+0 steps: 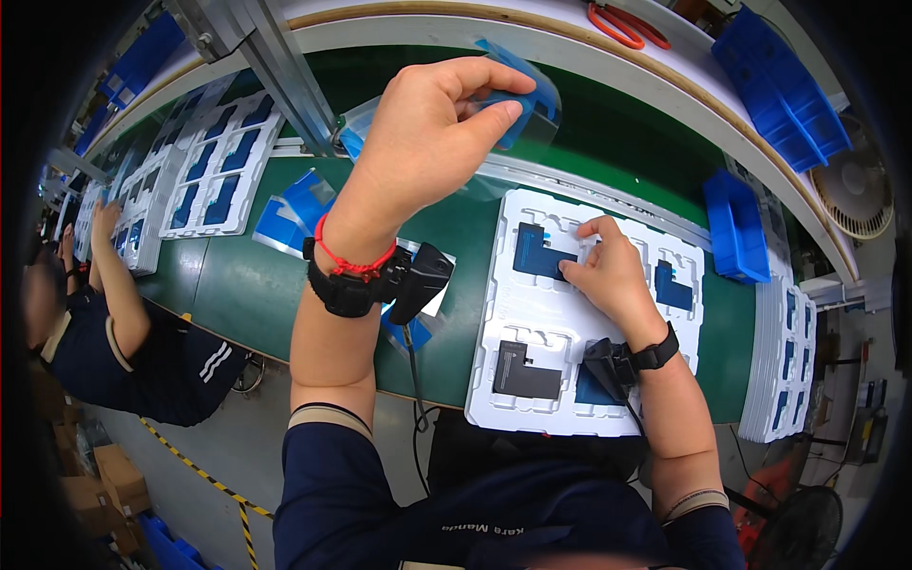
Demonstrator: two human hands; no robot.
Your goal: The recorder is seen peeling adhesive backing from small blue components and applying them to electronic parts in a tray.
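At the far left corner of the white tray lies a part, flat, L-shaped and dark blue, with small bright blue tabs along its inner side. Over it reaches the right hand, thumb tip at the part's right end, thumb and forefinger apart; whether the thumb presses on it I cannot tell. Past the tray's far left corner the left hand is raised, thumb and fingers together, clamped on a thin film, partly blue and partly clear, which juts out to the right above the counter. The tray's near edge comes up to the counter's near edge, leaving hardly any room; along its right edge runs a narrow green strip before a stack of white trays, and a wider green stretch shows to the left. Four parts show, one toward each corner: three dark blue, one dark grey at the near left, the near right one half hidden by a wrist device. At least two blue sheets lie left of the tray; one blue bin stands just beside its far right corner.
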